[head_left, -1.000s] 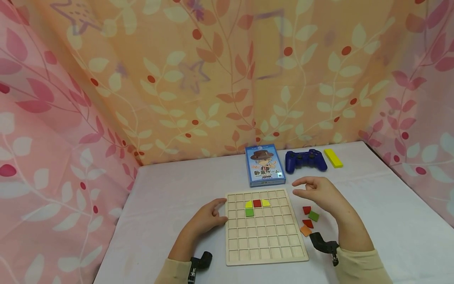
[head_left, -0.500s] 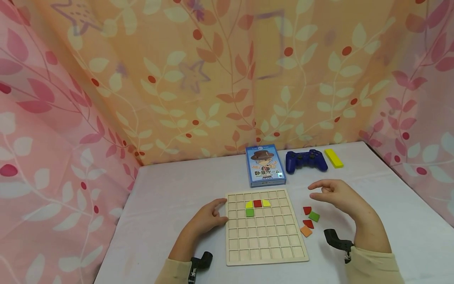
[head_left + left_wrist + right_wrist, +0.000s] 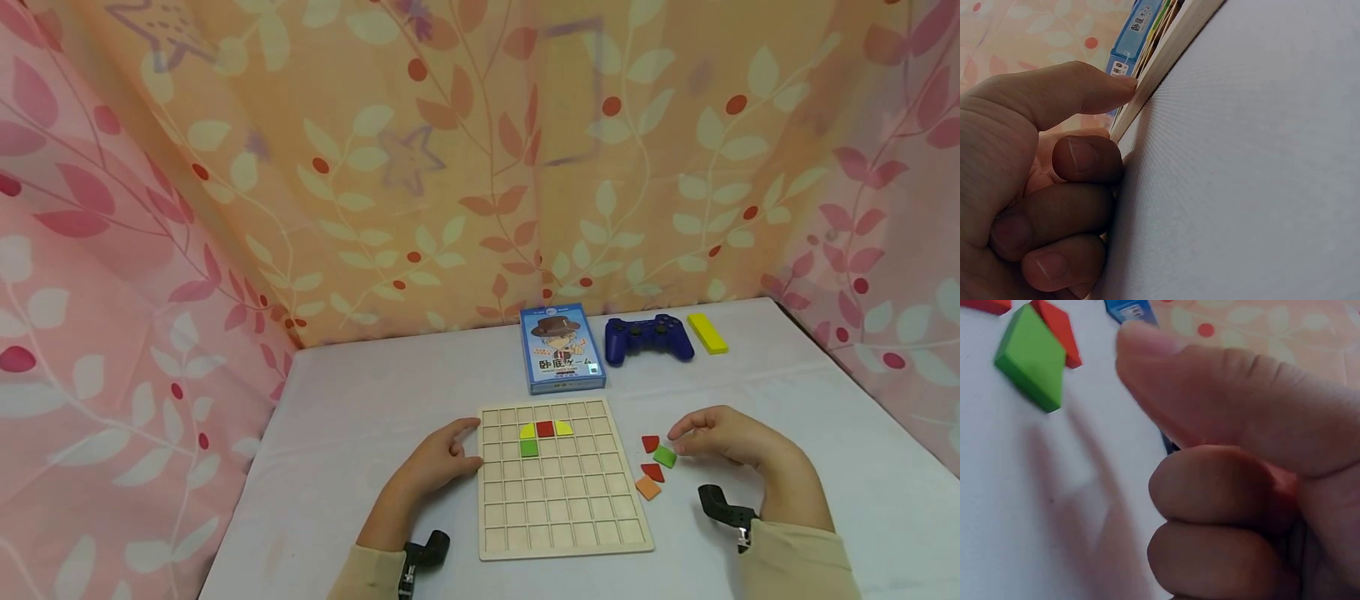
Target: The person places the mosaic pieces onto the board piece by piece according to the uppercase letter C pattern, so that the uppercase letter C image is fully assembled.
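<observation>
My left hand [image 3: 435,458] touches the left edge of a wooden grid board [image 3: 566,506] with thumb and index finger, its other fingers curled under. On the board sit a red square tile [image 3: 544,429], two yellow quarter-round tiles [image 3: 527,431] on either side of it, and a green square tile [image 3: 529,448] below the left one. Right of the board, my right hand [image 3: 735,437] hovers with its fingertips close beside a loose green tile [image 3: 664,456]. It holds nothing; in the right wrist view the thumb [image 3: 1172,369] reaches forward, apart from that tile [image 3: 1032,359].
Two red curved tiles [image 3: 652,472] and an orange square tile [image 3: 648,487] lie around the loose green one. Behind the board are a blue game box [image 3: 562,348], a blue game controller [image 3: 648,340] and a yellow bar [image 3: 707,333]. Patterned curtains [image 3: 450,208] hang behind the table.
My right hand has drawn back rightward from above the board's top right corner, then come down toward the loose green tile. My left hand and the tiles have stayed put.
</observation>
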Demonstrator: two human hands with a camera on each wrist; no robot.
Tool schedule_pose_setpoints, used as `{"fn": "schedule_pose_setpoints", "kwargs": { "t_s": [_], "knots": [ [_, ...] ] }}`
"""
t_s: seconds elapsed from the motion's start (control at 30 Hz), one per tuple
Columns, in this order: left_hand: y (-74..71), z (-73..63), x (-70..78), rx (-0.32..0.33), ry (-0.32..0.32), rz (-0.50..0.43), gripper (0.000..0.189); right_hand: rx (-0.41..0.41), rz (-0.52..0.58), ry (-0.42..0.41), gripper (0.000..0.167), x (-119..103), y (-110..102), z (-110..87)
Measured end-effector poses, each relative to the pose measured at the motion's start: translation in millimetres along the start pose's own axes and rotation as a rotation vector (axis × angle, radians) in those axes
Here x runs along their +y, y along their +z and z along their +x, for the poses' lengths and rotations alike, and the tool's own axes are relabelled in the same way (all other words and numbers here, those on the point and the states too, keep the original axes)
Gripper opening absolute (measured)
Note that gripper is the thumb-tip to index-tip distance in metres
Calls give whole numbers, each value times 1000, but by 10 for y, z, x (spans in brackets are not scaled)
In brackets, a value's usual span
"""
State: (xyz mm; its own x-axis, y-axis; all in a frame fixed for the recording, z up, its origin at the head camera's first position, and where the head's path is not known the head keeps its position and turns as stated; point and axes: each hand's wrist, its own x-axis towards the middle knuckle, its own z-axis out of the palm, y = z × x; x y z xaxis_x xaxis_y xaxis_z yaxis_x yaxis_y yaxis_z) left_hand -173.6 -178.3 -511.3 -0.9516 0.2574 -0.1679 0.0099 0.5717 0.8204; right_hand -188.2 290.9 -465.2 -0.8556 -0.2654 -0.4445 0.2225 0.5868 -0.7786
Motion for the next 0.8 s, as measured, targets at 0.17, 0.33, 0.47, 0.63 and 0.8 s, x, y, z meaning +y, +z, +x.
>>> {"fn": "schedule_pose_setpoints", "kwargs": {
  "t_s": [0.17, 0.33, 0.47, 0.63, 0.8],
  "knots": [
    [-4, 2, 5, -5, -3, -5, 69, -43, 22, -35, 29, 107, 28, 76],
    [-3, -3, 11, -8, -4, -5, 69, -60, 52, -47, 35, 163, 57, 125],
    [-5, -7, 13, -8, 1, -1, 69, -53, 11, -44, 39, 147, 72, 146],
    [-6, -6, 12, -11, 3, -2, 69, -58, -27, -33, 42, 111, 95, 162],
    [-6, -7, 16, -11, 0, 0, 69, -76, -15, -57, 45, 90, 121, 168]
  ]
}}
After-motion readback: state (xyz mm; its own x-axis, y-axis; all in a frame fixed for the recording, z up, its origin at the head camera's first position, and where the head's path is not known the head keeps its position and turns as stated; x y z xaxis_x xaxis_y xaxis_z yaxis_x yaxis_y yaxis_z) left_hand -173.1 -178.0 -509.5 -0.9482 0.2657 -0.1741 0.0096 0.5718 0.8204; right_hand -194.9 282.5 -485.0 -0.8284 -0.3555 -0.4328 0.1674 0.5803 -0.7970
